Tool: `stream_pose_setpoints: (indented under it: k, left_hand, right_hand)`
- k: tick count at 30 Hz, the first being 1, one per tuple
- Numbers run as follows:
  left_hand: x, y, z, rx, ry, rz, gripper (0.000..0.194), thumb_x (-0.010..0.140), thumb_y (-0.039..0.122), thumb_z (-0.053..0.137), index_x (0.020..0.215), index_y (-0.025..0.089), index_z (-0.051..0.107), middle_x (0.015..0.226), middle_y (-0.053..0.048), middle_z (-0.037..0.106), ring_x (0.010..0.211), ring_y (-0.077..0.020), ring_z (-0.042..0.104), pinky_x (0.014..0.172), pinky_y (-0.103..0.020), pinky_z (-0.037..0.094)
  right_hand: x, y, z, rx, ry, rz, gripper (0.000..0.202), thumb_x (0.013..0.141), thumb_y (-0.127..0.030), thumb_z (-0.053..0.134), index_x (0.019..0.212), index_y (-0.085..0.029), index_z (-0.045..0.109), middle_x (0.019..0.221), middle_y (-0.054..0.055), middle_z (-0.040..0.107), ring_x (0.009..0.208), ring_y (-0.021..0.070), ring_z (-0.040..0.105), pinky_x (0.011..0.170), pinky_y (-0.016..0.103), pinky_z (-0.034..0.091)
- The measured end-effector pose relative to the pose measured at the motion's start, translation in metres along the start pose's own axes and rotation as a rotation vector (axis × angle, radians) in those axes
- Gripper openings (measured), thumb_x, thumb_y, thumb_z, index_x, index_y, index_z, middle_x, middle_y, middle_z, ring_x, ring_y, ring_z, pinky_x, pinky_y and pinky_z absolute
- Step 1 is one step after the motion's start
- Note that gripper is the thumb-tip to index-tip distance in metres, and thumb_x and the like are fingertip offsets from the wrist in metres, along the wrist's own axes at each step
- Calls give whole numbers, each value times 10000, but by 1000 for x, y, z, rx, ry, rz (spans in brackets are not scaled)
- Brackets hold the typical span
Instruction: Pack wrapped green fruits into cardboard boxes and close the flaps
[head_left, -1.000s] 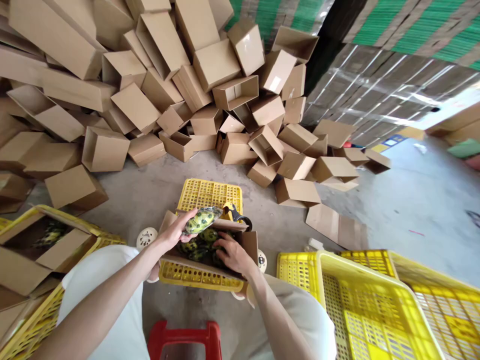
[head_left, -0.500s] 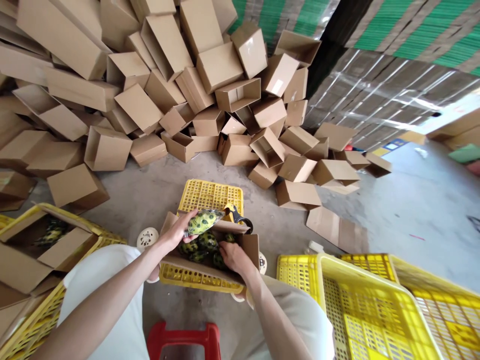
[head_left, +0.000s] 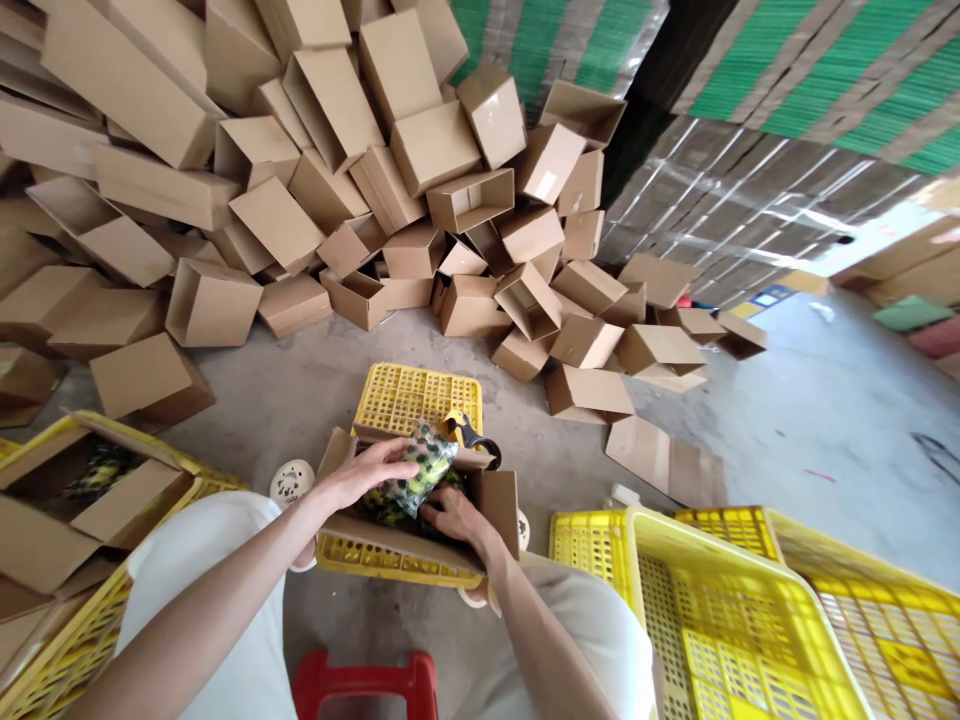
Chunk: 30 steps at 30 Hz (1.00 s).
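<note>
My left hand (head_left: 375, 472) is closed on a clear plastic packet (head_left: 426, 470) with yellow-green, dark-spotted contents. The packet is tilted above an open cardboard box (head_left: 496, 505) that holds more of the same packets. My right hand (head_left: 454, 515) reaches into this box, touching the packets near its right side; its fingertips are partly hidden, and I cannot tell whether they grip one. Under the box is an upturned yellow crate (head_left: 416, 392). A black and yellow tape dispenser (head_left: 469, 432) lies just behind the box.
Many cardboard boxes (head_left: 435, 145) are heaped across the back. At left, a yellow crate (head_left: 217, 478) carries an open box (head_left: 45, 525) with similar packets. Yellow crates (head_left: 637, 520) stand at right. A red stool (head_left: 364, 675) is below me, and flattened cardboard (head_left: 664, 465) lies on the floor.
My left hand has turned the packet from lying nearly level to a steeper tilt and brought it nearer my right hand. My right hand has shifted slightly left inside the box.
</note>
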<state>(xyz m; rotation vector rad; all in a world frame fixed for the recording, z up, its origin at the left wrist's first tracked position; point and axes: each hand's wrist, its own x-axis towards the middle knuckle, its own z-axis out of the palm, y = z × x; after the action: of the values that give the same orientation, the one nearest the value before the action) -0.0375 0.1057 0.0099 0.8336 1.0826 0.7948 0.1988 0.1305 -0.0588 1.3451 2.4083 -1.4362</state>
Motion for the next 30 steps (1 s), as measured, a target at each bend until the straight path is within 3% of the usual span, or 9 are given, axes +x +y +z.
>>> stream_pose_setpoints:
  k: [2, 6, 11, 14, 17, 20, 23, 26, 30]
  left_hand:
    - [-3, 4, 1, 58, -41, 12, 599, 761, 416, 847, 1316, 231, 723, 1261, -58, 775, 1264, -313, 647, 1028, -367, 491]
    - [-3, 8, 1, 99, -66, 11, 543, 746, 348, 830, 1260, 196, 740, 1237, -66, 779, 1221, -308, 666, 1051, -387, 478]
    - [0, 0, -4, 97, -63, 6, 581, 750, 288, 792, 1316, 192, 701, 1319, -76, 741, 1265, -300, 631, 1083, -392, 452]
    - [0, -5, -8, 81, -32, -55, 618, 782, 318, 778, 1383, 235, 660, 1391, -58, 704, 1303, -311, 608, 1045, -394, 477]
    - [-1, -4, -10, 24, -24, -44, 602, 803, 386, 806, 1372, 245, 672, 1396, -61, 703, 1330, -318, 598, 1031, -381, 492]
    - [-3, 3, -9, 21, -17, 30, 554, 790, 408, 843, 1295, 212, 726, 1331, -81, 741, 1309, -314, 622, 1065, -374, 478]
    - [-1, 8, -9, 108, 39, 27, 542, 778, 422, 856, 1259, 198, 747, 1282, -86, 768, 1256, -317, 661, 1080, -383, 468]
    - [4, 6, -10, 214, 79, 16, 519, 749, 447, 869, 1196, 200, 775, 1220, -78, 793, 1207, -322, 685, 1051, -376, 480]
    - [6, -4, -10, 319, -17, -29, 580, 749, 484, 856, 1259, 228, 755, 1214, -79, 795, 1191, -318, 696, 990, -353, 513]
  right_hand:
    - [2, 2, 1, -4, 67, -21, 269, 882, -150, 607, 1031, -200, 825, 1216, 84, 788, 1141, 279, 717, 1035, 335, 522]
    - [7, 9, 2, -16, 254, -23, 380, 841, -78, 602, 1153, -178, 796, 1223, 123, 783, 1148, 306, 718, 1031, 366, 536]
    - [9, 16, 6, -112, 253, -12, 546, 760, 62, 539, 1192, -177, 773, 1214, 123, 775, 1146, 282, 710, 1031, 339, 529]
    - [6, 12, 8, -237, 263, -12, 522, 792, 84, 481, 1168, -140, 764, 1170, 154, 748, 1071, 259, 709, 1003, 328, 525]
    - [-1, 1, -2, -283, 268, -24, 431, 860, 45, 449, 1095, -137, 761, 1090, 144, 723, 1005, 242, 693, 971, 322, 523]
    - [-14, -15, -25, -238, 292, -90, 353, 906, -23, 455, 1017, -180, 750, 1043, 111, 707, 985, 233, 667, 950, 322, 523]
    - [-29, -25, -53, -172, 373, -154, 249, 950, -148, 508, 992, -240, 735, 1034, 95, 720, 1134, 282, 609, 1054, 408, 479]
    - [-38, -26, -71, 40, 393, -123, 180, 954, -264, 542, 1009, -234, 711, 1021, 79, 742, 1041, 266, 655, 986, 410, 527]
    - [-39, -19, -76, 356, 432, -22, 283, 935, -441, 601, 1059, -208, 701, 945, 54, 750, 846, 218, 696, 808, 351, 591]
